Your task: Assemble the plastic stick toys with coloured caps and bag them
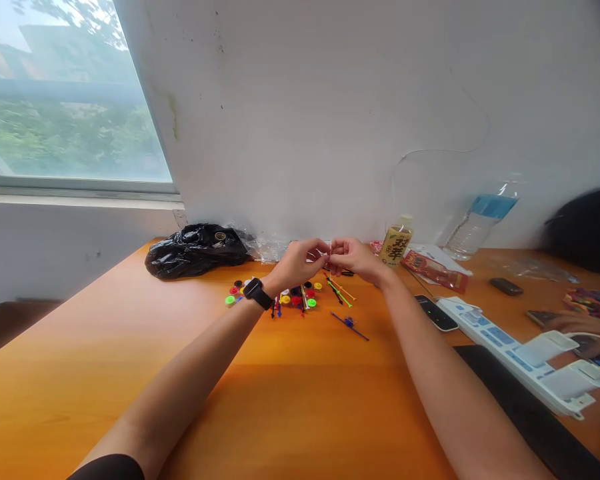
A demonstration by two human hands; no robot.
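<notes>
Both my hands meet above the far part of the orange table (pixel 290 400). My left hand (pixel 300 261), with a black watch on its wrist, and my right hand (pixel 353 257) pinch a thin white stick (pixel 331 261) held upright between them. Below them lie several small coloured discs (pixel 290 297) in red, green, yellow and black, and loose coloured sticks (pixel 341 289). A blue stick with a small piece on it (pixel 350 325) lies nearer to me.
A black plastic bag (pixel 197 249) sits at the back left by the wall. A yellow bottle (pixel 396 244), a clear water bottle (pixel 480 220), a red packet (pixel 435 270), a phone (pixel 436 313) and a white power strip (pixel 520 353) stand right. Another person's hand (pixel 575 323) is at the right edge.
</notes>
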